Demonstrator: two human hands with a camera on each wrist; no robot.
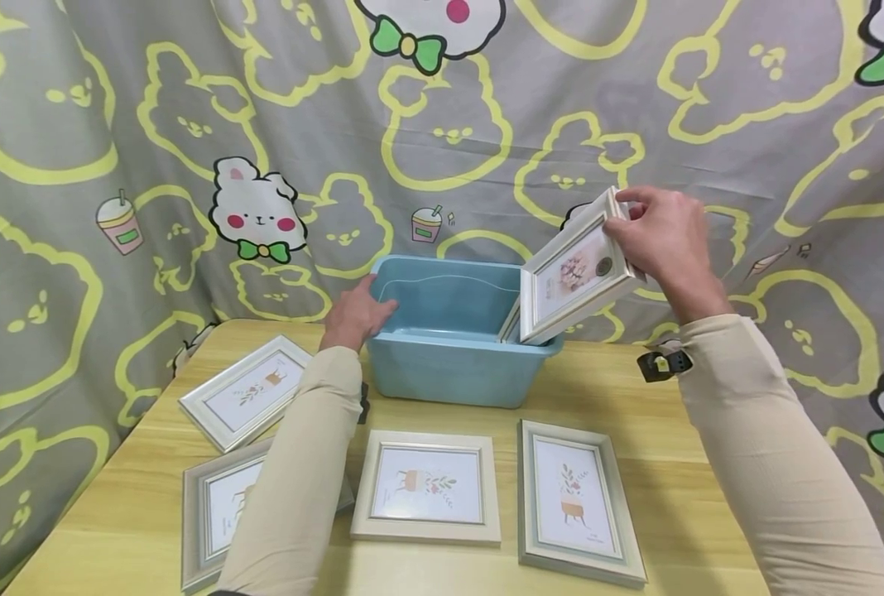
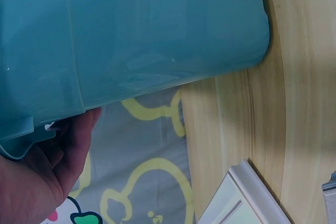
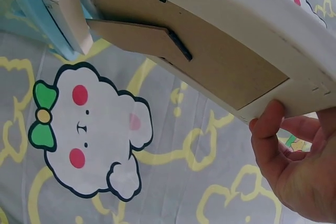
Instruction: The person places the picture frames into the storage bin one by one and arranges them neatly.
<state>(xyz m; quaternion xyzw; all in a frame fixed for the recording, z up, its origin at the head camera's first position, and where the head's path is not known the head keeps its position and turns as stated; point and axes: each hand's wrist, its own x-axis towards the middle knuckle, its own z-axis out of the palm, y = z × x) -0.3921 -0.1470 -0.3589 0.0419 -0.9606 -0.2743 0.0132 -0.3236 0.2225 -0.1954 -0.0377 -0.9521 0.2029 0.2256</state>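
Observation:
My right hand (image 1: 661,236) pinches the upper end of a white picture frame (image 1: 574,273) with a flower print. The frame tilts over the right end of a blue plastic bin (image 1: 453,372), its lower end just inside the rim. From the right wrist view, its brown backing (image 3: 210,61) and hinged stand leg (image 3: 134,36) show. Another white frame (image 3: 65,11) stands in that end of the bin, mostly hidden behind the held one. My left hand (image 1: 357,314) grips the bin's left rim, fingers curled around the outside in the left wrist view.
Several frames lie face up on the wooden table (image 1: 591,385): a white one (image 1: 222,406) at left, a grey-beige one (image 1: 196,513) partly under my left sleeve, a cream one (image 1: 427,534) at centre, a grey-green one (image 1: 527,497) at right. A patterned curtain (image 1: 323,108) hangs behind.

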